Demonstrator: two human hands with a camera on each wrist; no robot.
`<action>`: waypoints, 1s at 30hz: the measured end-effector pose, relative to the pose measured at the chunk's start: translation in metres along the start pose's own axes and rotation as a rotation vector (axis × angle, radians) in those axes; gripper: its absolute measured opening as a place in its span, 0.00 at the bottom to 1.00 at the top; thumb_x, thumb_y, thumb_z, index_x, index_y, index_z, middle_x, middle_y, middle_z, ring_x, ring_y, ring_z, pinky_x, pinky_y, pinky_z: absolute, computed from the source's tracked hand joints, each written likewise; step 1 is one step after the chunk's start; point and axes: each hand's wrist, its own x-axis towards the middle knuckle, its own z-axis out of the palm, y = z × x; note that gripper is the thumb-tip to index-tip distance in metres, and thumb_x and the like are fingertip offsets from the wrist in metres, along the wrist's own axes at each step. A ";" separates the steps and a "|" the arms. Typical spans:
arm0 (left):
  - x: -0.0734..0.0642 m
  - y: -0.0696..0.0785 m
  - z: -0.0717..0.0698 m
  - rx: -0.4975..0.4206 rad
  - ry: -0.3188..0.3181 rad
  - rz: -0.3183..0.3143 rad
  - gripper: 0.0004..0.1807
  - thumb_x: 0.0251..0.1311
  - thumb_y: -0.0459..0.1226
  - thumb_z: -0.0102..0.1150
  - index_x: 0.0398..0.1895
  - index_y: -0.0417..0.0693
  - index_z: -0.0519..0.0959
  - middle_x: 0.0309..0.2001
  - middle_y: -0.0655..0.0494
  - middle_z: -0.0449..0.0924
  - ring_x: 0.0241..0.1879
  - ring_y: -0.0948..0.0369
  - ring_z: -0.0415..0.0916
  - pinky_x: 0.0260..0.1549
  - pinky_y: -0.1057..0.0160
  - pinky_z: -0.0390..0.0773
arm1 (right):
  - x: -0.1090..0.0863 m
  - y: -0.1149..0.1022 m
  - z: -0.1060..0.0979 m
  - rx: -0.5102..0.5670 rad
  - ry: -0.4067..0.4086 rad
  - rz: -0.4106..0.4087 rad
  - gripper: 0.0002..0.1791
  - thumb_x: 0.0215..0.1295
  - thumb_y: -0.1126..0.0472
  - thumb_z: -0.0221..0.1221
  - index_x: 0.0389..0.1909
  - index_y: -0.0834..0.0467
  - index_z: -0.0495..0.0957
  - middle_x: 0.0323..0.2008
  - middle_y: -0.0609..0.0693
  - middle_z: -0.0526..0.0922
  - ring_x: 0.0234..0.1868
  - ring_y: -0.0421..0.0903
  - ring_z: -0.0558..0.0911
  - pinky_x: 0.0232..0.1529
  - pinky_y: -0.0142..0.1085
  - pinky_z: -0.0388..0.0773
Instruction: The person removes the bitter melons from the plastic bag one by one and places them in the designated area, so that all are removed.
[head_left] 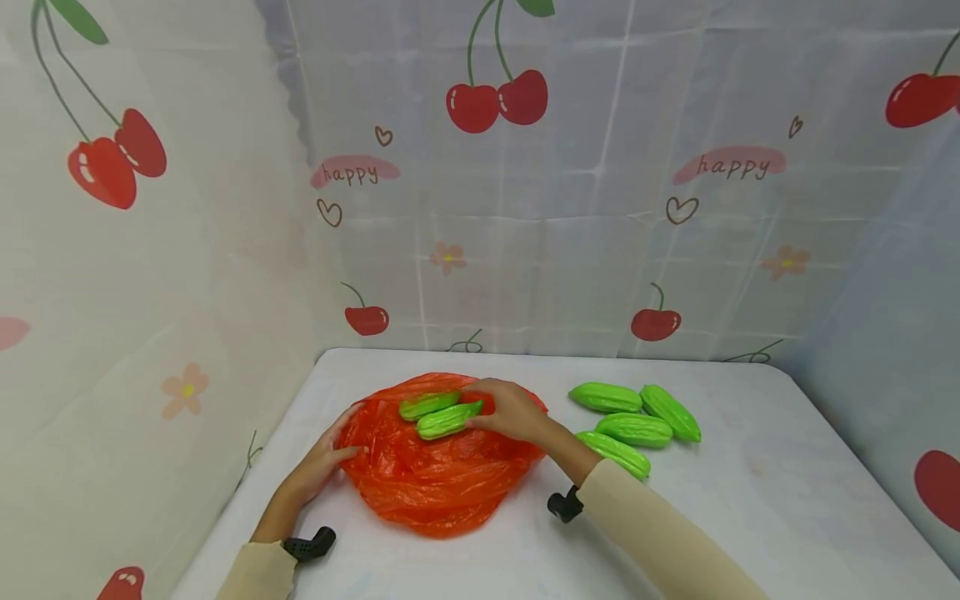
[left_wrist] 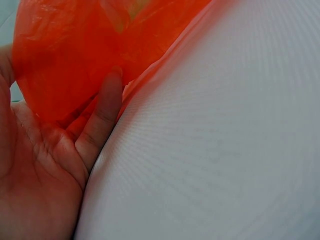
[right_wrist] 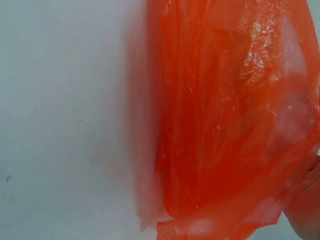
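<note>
A crinkled orange-red plastic bag (head_left: 420, 492) lies spread on the table with its mouth facing up. Two light-green bitter melons, a rear one (head_left: 429, 405) and a front one (head_left: 444, 422), rest inside it. My right hand (head_left: 510, 410) reaches in from the right and grips the front bitter melon by its right end. At the bag's left side, my left hand (head_left: 327, 457) touches the plastic with fingers and thumb spread apart. In the left wrist view, one fairly straight finger (left_wrist: 102, 112) lies against the bag. The right wrist view shows mostly the bag's side.
Several more bitter melons (head_left: 633, 430) lie to the right of the bag, partly behind my right forearm. The white table (head_left: 772, 500) is bounded by a printed cherry curtain (head_left: 562, 250) at the back and sides. A black wrist camera (head_left: 309, 546) sits on my left wrist.
</note>
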 end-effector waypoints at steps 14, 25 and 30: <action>0.000 -0.002 0.000 -0.007 0.005 0.000 0.46 0.62 0.26 0.54 0.82 0.47 0.47 0.82 0.43 0.39 0.62 0.76 0.63 0.57 0.71 0.72 | 0.010 0.008 0.013 0.073 -0.039 0.046 0.28 0.62 0.58 0.70 0.64 0.58 0.78 0.62 0.54 0.80 0.65 0.56 0.74 0.66 0.56 0.70; 0.000 -0.001 -0.001 0.001 0.021 -0.030 0.46 0.62 0.27 0.55 0.82 0.50 0.47 0.82 0.45 0.41 0.62 0.77 0.64 0.56 0.71 0.73 | 0.013 0.013 0.021 0.036 -0.052 0.072 0.28 0.61 0.58 0.71 0.63 0.54 0.80 0.62 0.49 0.81 0.64 0.53 0.76 0.67 0.54 0.70; 0.001 -0.002 -0.001 0.007 0.018 -0.026 0.46 0.62 0.27 0.54 0.82 0.51 0.47 0.82 0.45 0.40 0.63 0.76 0.63 0.57 0.71 0.73 | 0.014 0.015 0.023 0.017 -0.060 0.085 0.27 0.60 0.57 0.71 0.62 0.53 0.81 0.61 0.49 0.81 0.61 0.51 0.77 0.65 0.51 0.72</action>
